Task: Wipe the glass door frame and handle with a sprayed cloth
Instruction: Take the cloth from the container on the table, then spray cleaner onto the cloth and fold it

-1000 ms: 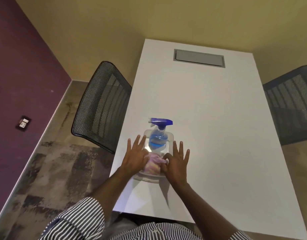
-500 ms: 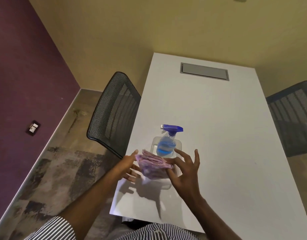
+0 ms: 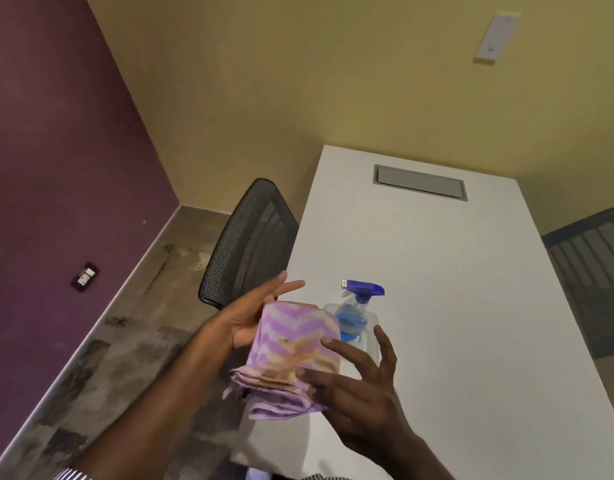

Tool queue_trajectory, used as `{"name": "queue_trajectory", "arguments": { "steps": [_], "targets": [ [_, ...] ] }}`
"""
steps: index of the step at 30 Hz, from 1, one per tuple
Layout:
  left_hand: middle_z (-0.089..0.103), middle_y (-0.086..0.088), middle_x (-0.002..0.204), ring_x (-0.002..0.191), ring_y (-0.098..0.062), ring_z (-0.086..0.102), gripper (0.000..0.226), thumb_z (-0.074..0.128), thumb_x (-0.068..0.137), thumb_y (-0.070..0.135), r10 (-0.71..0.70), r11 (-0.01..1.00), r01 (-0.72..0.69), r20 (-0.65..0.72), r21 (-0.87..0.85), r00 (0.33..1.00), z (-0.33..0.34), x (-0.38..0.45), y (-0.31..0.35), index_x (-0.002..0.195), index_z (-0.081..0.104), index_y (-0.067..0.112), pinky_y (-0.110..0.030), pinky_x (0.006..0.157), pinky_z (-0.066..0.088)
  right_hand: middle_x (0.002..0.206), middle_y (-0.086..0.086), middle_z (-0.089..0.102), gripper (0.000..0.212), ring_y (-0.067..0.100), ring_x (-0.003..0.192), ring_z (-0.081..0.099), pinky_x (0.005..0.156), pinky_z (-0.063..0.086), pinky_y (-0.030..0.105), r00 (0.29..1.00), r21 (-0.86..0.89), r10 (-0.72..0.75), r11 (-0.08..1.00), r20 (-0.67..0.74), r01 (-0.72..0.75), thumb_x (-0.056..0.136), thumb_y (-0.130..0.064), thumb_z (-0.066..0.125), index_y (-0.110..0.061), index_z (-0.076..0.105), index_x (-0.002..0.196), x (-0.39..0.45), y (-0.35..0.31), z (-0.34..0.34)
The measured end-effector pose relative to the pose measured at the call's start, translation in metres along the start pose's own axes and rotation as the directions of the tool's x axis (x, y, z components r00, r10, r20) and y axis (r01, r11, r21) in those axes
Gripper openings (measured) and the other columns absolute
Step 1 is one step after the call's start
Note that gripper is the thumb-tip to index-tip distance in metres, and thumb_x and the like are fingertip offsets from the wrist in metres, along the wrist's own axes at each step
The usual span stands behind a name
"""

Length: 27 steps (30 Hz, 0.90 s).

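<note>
folded cloth (image 3: 293, 344) between left hand (image 3: 245, 318), right hand (image 3: 359, 386)

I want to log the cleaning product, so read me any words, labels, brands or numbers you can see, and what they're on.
No text can be read.
spray bottle: no label shows.
cloth: only a zigzag pattern.
white wall plate: a small dark mark, too blurred to read.
wall outlet: no legible marking.
</note>
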<state>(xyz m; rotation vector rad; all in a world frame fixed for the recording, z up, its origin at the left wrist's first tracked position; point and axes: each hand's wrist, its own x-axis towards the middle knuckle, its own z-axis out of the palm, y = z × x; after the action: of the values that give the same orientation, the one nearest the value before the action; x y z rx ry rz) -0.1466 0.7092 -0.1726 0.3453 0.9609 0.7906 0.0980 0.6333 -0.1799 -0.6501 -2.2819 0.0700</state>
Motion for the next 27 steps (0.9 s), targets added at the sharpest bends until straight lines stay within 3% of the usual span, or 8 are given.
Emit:
{"name": "queue_trajectory", "arguments": {
  "steps": [5, 9, 15, 18, 19, 21, 24, 27],
  "targets": [
    [0.073, -0.027, 0.114, 0.105, -0.034, 0.071, 0.066, 0.088, 0.072, 0.017, 0.310, 0.935, -0.275, -0.141, 0.223, 0.940, 0.003, -0.007, 0.001, 0.130, 0.062, 0.002, -0.038, 0.086, 0.061, 0.123, -0.025, 0.070, 0.003, 0.016, 0.143, 0.048, 0.121, 0.020, 0.063, 0.995, -0.054, -0.092, 0.994, 0.039, 0.094, 0.088, -0.029, 0.080, -0.032, 0.080, 0.088, 0.002, 0.004, 0.000],
    [0.078, -0.019, 0.104, 0.101, -0.034, 0.075, 0.026, 0.078, 0.083, 0.001, 0.569, 0.807, -0.455, -0.292, 0.376, 0.768, 0.012, -0.009, -0.004, 0.108, 0.072, 0.007, -0.043, 0.088, 0.060, 0.126, -0.025, 0.070, 0.004, 0.018, 0.140, 0.052, 0.118, 0.026, 0.064, 0.990, -0.063, -0.136, 0.988, 0.047, 0.139, 0.091, -0.029, 0.077, -0.033, 0.076, 0.089, -0.003, 0.009, 0.010],
    [0.078, -0.008, 0.109, 0.093, -0.030, 0.077, 0.026, 0.070, 0.088, -0.009, 0.839, 0.536, -0.640, -0.265, 0.551, 0.475, 0.024, -0.022, 0.007, 0.109, 0.074, 0.006, -0.039, 0.087, 0.061, 0.143, -0.018, 0.061, 0.015, 0.019, 0.143, 0.048, 0.123, 0.020, 0.060, 0.986, -0.052, -0.123, 0.990, 0.112, 0.129, 0.093, -0.028, 0.072, -0.035, 0.073, 0.106, -0.007, 0.016, 0.018],
    [0.077, -0.005, 0.111, 0.090, -0.027, 0.078, 0.026, 0.069, 0.089, -0.009, 0.902, 0.428, -0.676, -0.241, 0.600, 0.357, 0.029, -0.029, 0.016, 0.112, 0.073, 0.005, -0.033, 0.085, 0.061, 0.154, -0.004, 0.052, 0.036, 0.025, 0.144, 0.047, 0.121, 0.025, 0.051, 0.994, 0.110, 0.106, 0.988, 0.029, -0.108, 0.089, -0.027, 0.073, -0.032, 0.064, 0.124, -0.019, 0.032, 0.018],
    [0.077, -0.005, 0.111, 0.088, -0.027, 0.078, 0.026, 0.067, 0.091, -0.009, 0.915, 0.402, -0.685, -0.235, 0.607, 0.329, 0.029, -0.030, 0.019, 0.112, 0.072, 0.004, -0.032, 0.084, 0.061, 0.151, -0.004, 0.055, 0.039, 0.024, 0.142, 0.050, 0.119, 0.029, 0.047, 0.963, 0.191, 0.266, 0.948, -0.037, -0.254, 0.089, -0.029, 0.072, -0.032, 0.063, 0.127, -0.025, 0.043, 0.020],
    [0.077, -0.008, 0.112, 0.085, -0.030, 0.078, 0.024, 0.065, 0.092, -0.009, 0.926, 0.378, -0.706, -0.242, 0.598, 0.291, 0.028, -0.030, 0.026, 0.113, 0.071, 0.002, -0.034, 0.082, 0.062, 0.139, -0.012, 0.064, 0.040, 0.013, 0.131, 0.057, 0.112, 0.041, 0.043, 0.768, 0.369, 0.626, 0.751, -0.132, -0.548, 0.088, -0.034, 0.073, -0.032, 0.064, 0.127, -0.036, 0.072, 0.024],
    [0.077, -0.012, 0.109, 0.081, -0.033, 0.078, 0.022, 0.066, 0.093, -0.007, 0.924, 0.380, -0.718, -0.278, 0.583, 0.264, 0.028, -0.027, 0.034, 0.113, 0.070, 0.001, -0.040, 0.082, 0.063, 0.131, -0.026, 0.063, 0.053, -0.015, 0.120, 0.053, 0.111, 0.045, 0.044, 0.474, 0.469, 0.876, 0.382, 0.092, -0.797, 0.085, -0.027, 0.083, -0.041, 0.056, 0.128, -0.046, 0.121, 0.037],
    [0.077, -0.012, 0.107, 0.082, -0.031, 0.078, 0.022, 0.066, 0.094, -0.005, 0.921, 0.384, -0.699, -0.300, 0.603, 0.248, 0.030, -0.026, 0.040, 0.115, 0.070, 0.002, -0.041, 0.081, 0.064, 0.134, -0.029, 0.060, 0.063, -0.019, 0.121, 0.051, 0.113, 0.043, 0.044, 0.457, 0.425, 0.827, 0.303, 0.329, -0.853, 0.080, -0.031, 0.087, -0.045, 0.054, 0.132, -0.042, 0.159, 0.054]
  ]
}}
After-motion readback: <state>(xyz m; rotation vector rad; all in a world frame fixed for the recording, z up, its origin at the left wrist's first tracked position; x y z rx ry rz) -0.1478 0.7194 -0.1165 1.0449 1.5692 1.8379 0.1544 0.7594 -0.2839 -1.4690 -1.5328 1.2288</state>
